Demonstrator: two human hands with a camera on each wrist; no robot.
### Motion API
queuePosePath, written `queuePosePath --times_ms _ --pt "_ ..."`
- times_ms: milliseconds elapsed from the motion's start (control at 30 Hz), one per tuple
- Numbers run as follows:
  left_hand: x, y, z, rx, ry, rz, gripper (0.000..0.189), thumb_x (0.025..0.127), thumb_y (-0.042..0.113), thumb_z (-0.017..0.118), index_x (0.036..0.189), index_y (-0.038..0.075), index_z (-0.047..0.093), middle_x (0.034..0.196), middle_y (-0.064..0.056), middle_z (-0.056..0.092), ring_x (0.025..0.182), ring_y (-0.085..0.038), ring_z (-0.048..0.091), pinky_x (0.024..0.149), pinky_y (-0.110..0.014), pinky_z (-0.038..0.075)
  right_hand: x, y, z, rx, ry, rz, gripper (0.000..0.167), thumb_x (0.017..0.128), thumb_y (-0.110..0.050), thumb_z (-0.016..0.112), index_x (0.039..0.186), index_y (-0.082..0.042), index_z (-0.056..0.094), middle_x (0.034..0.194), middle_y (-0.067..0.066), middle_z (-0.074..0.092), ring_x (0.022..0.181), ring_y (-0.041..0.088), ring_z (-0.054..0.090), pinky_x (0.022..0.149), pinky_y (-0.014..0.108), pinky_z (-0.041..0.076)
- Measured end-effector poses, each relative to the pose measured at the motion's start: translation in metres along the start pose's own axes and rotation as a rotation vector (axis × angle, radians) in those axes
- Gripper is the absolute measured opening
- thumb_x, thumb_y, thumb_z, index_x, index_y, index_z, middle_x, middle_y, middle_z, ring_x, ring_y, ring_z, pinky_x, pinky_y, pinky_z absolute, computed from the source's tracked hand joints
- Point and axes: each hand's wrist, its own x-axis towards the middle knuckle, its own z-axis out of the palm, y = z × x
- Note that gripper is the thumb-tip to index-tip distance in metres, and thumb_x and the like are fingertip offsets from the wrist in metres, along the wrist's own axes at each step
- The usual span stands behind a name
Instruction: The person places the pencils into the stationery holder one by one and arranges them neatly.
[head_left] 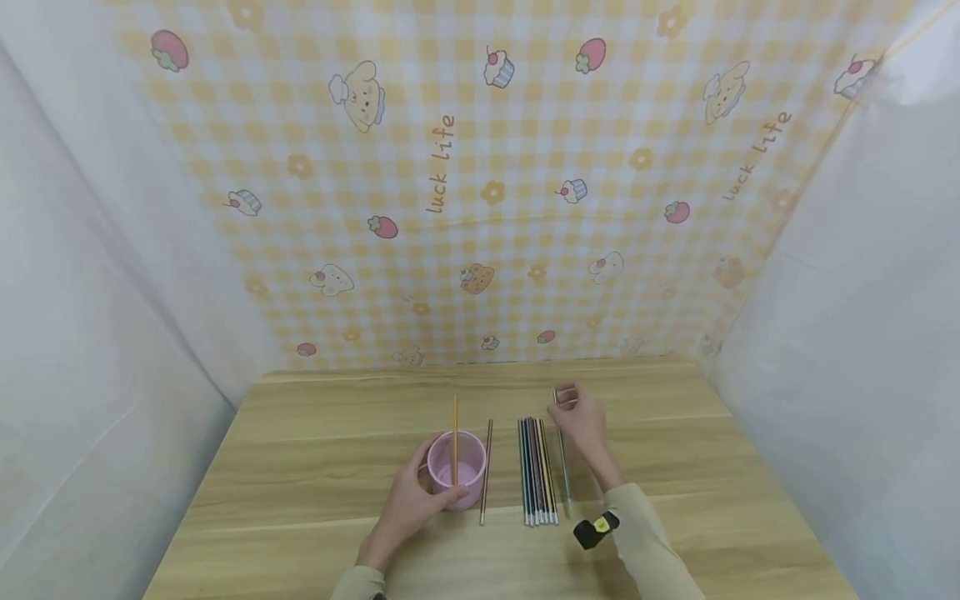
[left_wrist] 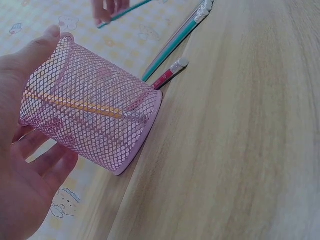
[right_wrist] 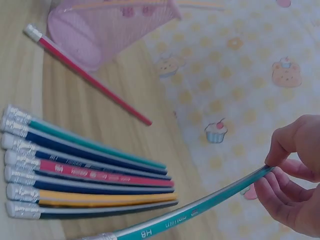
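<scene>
My left hand (head_left: 411,500) grips a pink mesh pencil cup (left_wrist: 95,80), thumb on one side and fingers round the other. The cup stands upright on the table. Inside it leans a single yellow pencil (head_left: 454,425), rising above the rim. My right hand (right_wrist: 295,180) pinches a teal pencil (right_wrist: 195,212) marked HB by its far end, right of the row. Its eraser end points back toward me. Close to the cup's right side lies a red pencil (right_wrist: 95,80).
Several pencils (right_wrist: 100,173) in teal, dark blue, red, yellow and black lie side by side between cup and right hand, white erasers toward me. Behind the wooden table (head_left: 300,467) hangs a yellow checked cloth (head_left: 465,242). White sheets (head_left: 847,317) flank both sides.
</scene>
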Motion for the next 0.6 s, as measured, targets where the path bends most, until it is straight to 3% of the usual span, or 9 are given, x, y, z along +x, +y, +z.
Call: queuePosePath --times_ms 167,600 --pt "0.000 -0.001 0.000 -0.009 0.000 0.004 0.091 0.070 0.019 0.094 0.149 0.018 0.048 0.139 -0.016 0.058 0.122 -0.040 0.062 0.102 -0.053 0.055 -0.003 -0.016 -0.007 0.053 0.027 -0.039 0.036 0.083 -0.003 0.068 0.118 0.001 0.065 0.098 0.015 0.068 0.087 0.027 0.069 0.072 0.033 0.062" --pt "-0.001 0.001 0.000 -0.010 0.004 0.001 0.090 0.070 0.019 0.094 0.148 0.019 0.049 0.138 -0.016 0.059 0.119 -0.041 0.063 0.101 -0.056 0.054 -0.011 -0.059 -0.019 0.184 0.072 -0.131 0.035 0.079 0.001 0.066 0.114 -0.002 0.066 0.098 0.015 0.068 0.084 0.024 0.067 0.072 0.019 0.059"
